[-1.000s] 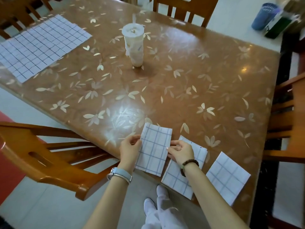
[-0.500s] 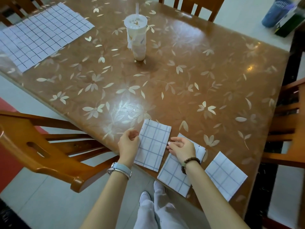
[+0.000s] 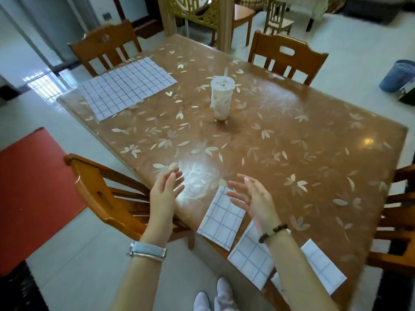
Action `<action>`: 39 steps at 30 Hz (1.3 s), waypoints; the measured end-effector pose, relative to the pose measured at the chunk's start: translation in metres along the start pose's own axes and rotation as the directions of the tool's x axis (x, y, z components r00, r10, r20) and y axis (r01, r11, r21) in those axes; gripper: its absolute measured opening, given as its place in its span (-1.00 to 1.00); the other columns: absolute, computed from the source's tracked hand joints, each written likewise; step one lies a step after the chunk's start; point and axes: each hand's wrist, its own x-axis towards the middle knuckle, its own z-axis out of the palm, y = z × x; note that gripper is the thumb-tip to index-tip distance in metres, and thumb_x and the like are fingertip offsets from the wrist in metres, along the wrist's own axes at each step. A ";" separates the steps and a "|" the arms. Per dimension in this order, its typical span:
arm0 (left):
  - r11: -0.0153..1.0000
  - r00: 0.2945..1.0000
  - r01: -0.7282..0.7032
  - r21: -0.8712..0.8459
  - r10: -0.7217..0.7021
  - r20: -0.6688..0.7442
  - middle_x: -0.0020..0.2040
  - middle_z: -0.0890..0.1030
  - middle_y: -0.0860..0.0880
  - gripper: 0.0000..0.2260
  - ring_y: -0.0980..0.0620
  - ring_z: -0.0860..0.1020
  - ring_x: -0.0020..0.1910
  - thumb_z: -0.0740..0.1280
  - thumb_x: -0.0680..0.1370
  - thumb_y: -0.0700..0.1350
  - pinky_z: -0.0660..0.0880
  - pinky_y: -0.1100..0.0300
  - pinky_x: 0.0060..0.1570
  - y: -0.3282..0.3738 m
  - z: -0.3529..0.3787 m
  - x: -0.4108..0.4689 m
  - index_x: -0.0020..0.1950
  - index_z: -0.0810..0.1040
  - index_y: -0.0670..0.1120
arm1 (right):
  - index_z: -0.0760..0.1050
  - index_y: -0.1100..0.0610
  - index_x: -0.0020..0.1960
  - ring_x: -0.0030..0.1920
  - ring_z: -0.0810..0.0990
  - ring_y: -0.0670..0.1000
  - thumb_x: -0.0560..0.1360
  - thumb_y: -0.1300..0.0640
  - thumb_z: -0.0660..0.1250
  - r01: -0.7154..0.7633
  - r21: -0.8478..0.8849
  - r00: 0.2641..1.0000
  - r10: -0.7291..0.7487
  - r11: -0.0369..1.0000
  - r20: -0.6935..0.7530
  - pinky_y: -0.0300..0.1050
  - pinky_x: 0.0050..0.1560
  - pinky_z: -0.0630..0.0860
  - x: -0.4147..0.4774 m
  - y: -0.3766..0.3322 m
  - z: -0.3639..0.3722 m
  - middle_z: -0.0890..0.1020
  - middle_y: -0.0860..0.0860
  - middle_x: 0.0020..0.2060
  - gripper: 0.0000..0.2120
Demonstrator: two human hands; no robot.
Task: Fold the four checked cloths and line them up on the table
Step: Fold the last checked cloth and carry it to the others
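The fingers of the left hand are straight and a little spread, and they hold nothing. The fingers of the right hand are also loose and apart, with nothing between them. Both hands hang above the near edge of the brown tabletop with a pale leaf pattern, with the palms turned to each other.

Just under the right hand lies the first folded white cloth with blue checks. Two more follow in a row towards the right: the second folded cloth, partly hidden by the right forearm, and the third folded cloth. All three overhang the near edge a little.

What matters now is the large unfolded white checked cloth. It lies flat at the far left corner of the tabletop, well apart from both hands, ahead and to the left of them. Its long axis follows the tabletop edge on that side, going up and to the right in the view. The left hand is the nearer one. I judge that three cloths are done and that the next move is a long reach forward and left. The white plastic cup with a straw stands to the right of that path, so I think it will not disturb.
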 end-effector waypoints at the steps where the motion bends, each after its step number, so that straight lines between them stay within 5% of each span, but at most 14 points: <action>1: 0.999 1.000 -0.025 -0.027 0.025 -0.013 0.17 0.63 0.02 -0.75 0.07 0.61 0.16 0.15 0.68 -0.02 0.54 0.11 0.19 0.010 -0.008 -0.003 0.27 0.54 -0.03 | 0.48 0.11 0.26 0.00 0.70 0.08 0.65 0.03 0.15 0.023 -0.003 0.999 -0.023 1.000 0.036 -0.02 0.08 0.62 -0.003 -0.007 0.009 0.71 0.03 0.03 -0.73; 6: 0.981 0.993 -0.117 -0.154 0.111 -0.050 0.18 0.64 -0.06 -0.71 -0.05 0.60 0.20 0.11 0.69 -0.03 0.50 -0.01 0.24 0.043 -0.060 -0.009 0.25 0.57 -0.06 | 0.48 0.09 0.26 0.08 0.68 0.10 0.65 0.01 0.14 0.101 0.031 0.980 -0.104 0.994 0.169 0.04 0.17 0.54 -0.021 -0.033 0.058 0.68 0.06 0.10 -0.72; 22: 0.940 0.977 -0.174 -0.292 0.128 -0.169 0.16 0.65 -0.03 -0.74 -0.04 0.61 0.18 0.11 0.68 -0.02 0.52 0.06 0.13 0.068 -0.264 -0.024 0.19 0.57 -0.01 | 0.49 0.07 0.28 0.15 0.63 0.10 0.62 -0.04 0.18 0.086 0.029 0.935 -0.091 0.996 0.342 0.18 0.23 0.53 -0.091 0.003 0.256 0.60 0.08 0.21 -0.69; 39: 0.927 0.906 -0.259 -0.271 0.136 -0.401 0.24 0.62 -0.03 -0.69 -0.02 0.58 0.24 0.08 0.69 0.00 0.46 0.00 0.27 0.070 -0.460 -0.013 0.29 0.54 -0.01 | 0.47 0.07 0.36 0.18 0.63 0.10 0.63 -0.03 0.17 0.045 0.007 0.859 -0.043 0.999 0.511 0.12 0.29 0.49 -0.104 0.048 0.420 0.62 0.06 0.21 -0.64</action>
